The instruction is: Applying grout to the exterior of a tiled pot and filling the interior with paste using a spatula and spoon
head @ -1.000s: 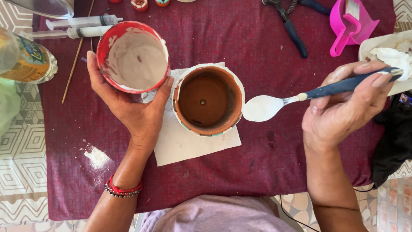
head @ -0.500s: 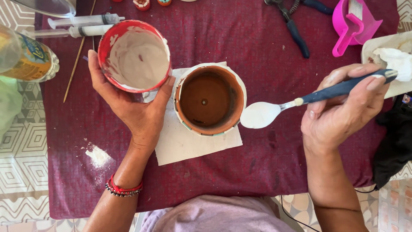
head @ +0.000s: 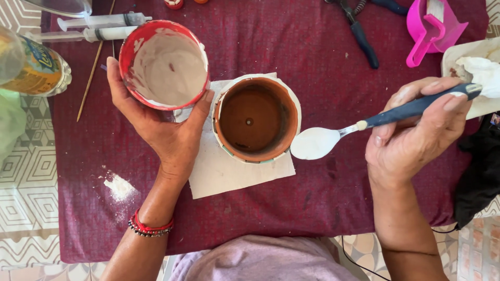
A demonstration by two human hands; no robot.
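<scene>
My left hand (head: 166, 130) cups a red bowl (head: 164, 65) smeared inside with whitish paste, holding it just left of a terracotta pot (head: 256, 118). The pot stands upright and empty on a white paper sheet (head: 229, 174) over a maroon cloth (head: 323, 198). My right hand (head: 416, 135) grips a spoon (head: 364, 127) by its blue handle. The spoon's white-coated bowl hovers beside the pot's right rim.
Two syringes (head: 99, 27) and a thin wooden stick (head: 94, 67) lie at the back left, near a plastic bottle (head: 31, 65). Pliers (head: 359, 28), a pink scoop (head: 429, 26) and a tray with white tissue (head: 476, 67) sit at the back right. Spilled white powder (head: 119, 186) marks the cloth.
The spoon has drifted slightly left toward the pot's rim; the left hand and red bowl have barely moved.
</scene>
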